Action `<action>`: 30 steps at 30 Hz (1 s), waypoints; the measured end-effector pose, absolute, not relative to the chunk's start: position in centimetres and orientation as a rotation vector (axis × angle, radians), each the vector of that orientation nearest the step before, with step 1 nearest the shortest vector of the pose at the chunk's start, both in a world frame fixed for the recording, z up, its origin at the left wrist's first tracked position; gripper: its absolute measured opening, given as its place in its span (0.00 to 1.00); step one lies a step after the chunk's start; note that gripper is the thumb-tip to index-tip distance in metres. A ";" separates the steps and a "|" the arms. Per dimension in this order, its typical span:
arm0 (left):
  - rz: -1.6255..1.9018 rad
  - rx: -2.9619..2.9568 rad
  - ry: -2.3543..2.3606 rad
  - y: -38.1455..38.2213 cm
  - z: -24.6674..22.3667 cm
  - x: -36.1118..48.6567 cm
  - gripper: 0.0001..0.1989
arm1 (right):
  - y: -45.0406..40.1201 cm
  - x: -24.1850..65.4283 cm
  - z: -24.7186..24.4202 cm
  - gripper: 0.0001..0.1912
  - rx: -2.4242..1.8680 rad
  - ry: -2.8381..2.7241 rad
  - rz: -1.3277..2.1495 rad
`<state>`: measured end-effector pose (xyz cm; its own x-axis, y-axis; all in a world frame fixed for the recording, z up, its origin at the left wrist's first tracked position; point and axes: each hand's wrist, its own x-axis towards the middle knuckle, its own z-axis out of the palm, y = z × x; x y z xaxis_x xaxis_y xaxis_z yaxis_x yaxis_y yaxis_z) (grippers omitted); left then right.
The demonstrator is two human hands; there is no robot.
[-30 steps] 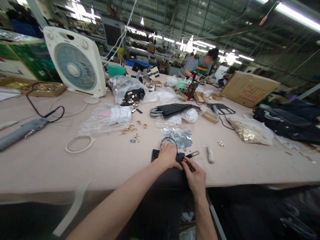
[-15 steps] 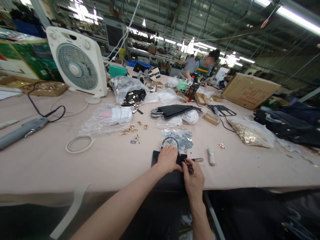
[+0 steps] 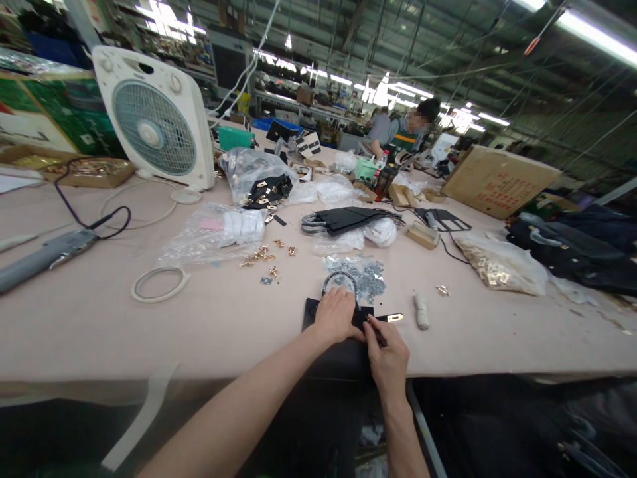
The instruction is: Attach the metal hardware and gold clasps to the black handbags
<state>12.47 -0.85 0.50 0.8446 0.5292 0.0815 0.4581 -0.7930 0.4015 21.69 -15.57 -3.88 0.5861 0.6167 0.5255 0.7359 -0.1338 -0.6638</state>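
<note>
My left hand (image 3: 337,315) is laid over a black bag piece (image 3: 331,360) at the table's front edge, gripping it with bent fingers. A round handle (image 3: 341,274) stands out beyond those fingers. From under the hand a black strap with a gold metal end (image 3: 395,318) points to the right. My right hand (image 3: 387,348) is closed in a pinch at the strap's near edge, beside my left thumb. What its fingertips hold is small and mostly hidden. Thin grey metal plates (image 3: 365,275) lie in a pile just past the handle.
Gold fittings (image 3: 259,255) and a tape roll (image 3: 160,284) lie to the left, near a white fan (image 3: 154,123). A small wrapped roll (image 3: 421,312) and a bag of metal parts (image 3: 500,265) are on the right. Black handles (image 3: 343,219) lie ahead. A co-worker (image 3: 405,133) is across the table.
The strap's gold end has turned slightly and now catches more light. My right fingers have shifted a little at the strap; my left hand stays in place.
</note>
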 end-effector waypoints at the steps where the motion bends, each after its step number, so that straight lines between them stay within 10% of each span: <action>1: 0.279 2.654 0.735 -0.9 0.4 12.5 0.44 | -15.6 21.7 -3.9 0.13 -1.834 -1.092 -0.148; 30: 0.245 2.581 0.702 -0.8 0.8 12.0 0.36 | -14.9 22.7 -3.2 0.17 -1.970 -1.105 0.006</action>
